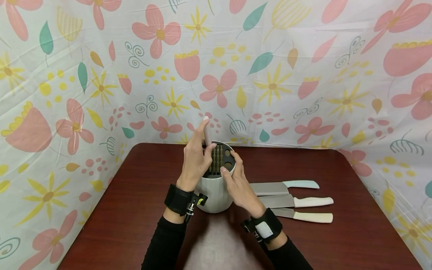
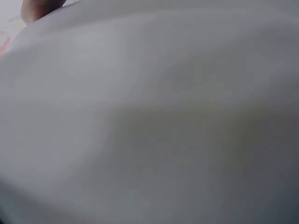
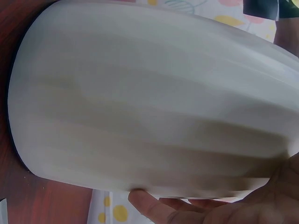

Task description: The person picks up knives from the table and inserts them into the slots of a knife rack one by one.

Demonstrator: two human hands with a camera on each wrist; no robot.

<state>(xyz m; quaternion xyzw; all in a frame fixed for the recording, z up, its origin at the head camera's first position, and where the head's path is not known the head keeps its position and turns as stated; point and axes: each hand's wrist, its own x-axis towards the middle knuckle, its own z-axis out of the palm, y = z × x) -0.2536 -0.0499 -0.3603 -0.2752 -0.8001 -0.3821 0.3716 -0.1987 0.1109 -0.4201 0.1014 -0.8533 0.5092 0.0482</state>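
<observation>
A white rounded knife holder (image 1: 214, 195) with a dark slotted top (image 1: 218, 159) stands upright on the table. At the left of its top, my left hand (image 1: 195, 161) holds a knife by its pale pink handle (image 1: 207, 133), which points up; the blade is hidden. My right hand (image 1: 241, 183) grips the holder's right side near the rim, the thumb at the front edge. In the right wrist view, fingers (image 3: 154, 205) of that hand curve along the holder's wall (image 3: 140, 102). The blurred white wall (image 2: 149, 116) fills most of the left wrist view.
Right of the holder lie three knives, handles pointing right: a cleaver with a pale blue handle (image 1: 302, 184), a knife with a white handle (image 1: 314, 202) and a smaller one with a cream handle (image 1: 313, 217). A flowered cloth (image 1: 229, 52) hangs behind the dark red table (image 1: 114, 225).
</observation>
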